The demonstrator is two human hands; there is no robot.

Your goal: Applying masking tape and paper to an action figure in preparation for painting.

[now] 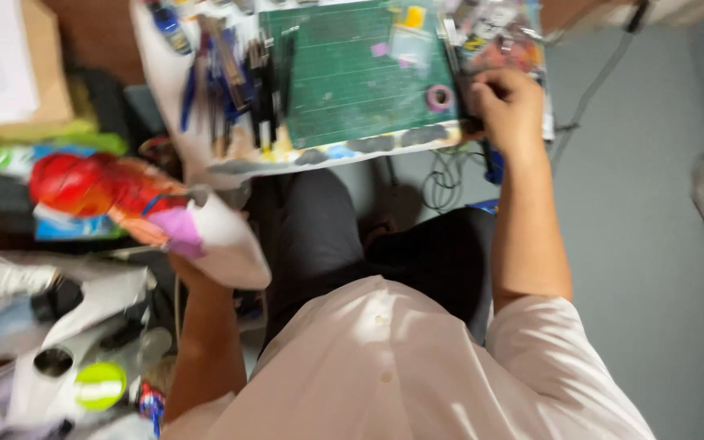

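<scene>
My white shirt (401,367) fills the bottom of the view, dark trousers (344,236) just beyond it, and both forearms run up and away from me.

At about nine o'clock, my left hand (197,265) is mostly hidden under the painted figure (136,204) it carries. I'd say it is gripping from below, though the fingers themselves don't show. The figure's long axis runs nearly level, red end out toward nine o'clock, purple and white end in toward my lap. It is blurred, so I can't name it more closely.

Farther out, at one o'clock, my right hand (511,106) sits curled at the right edge of the green cutting mat (360,69), knuckles up, fingers folded down onto something dark at the desk edge. What they pinch, I cannot tell. A pink tape ring (439,98) lies on the mat just beside that hand, at its nine o'clock.

Pens and brushes (238,81) lie heaped along the mat's left side, roughly at eleven o'clock, nearer the left hand's side than the right.

So the figure is well apart from the mat, low and left; the right hand is the one already at the desk.
</scene>
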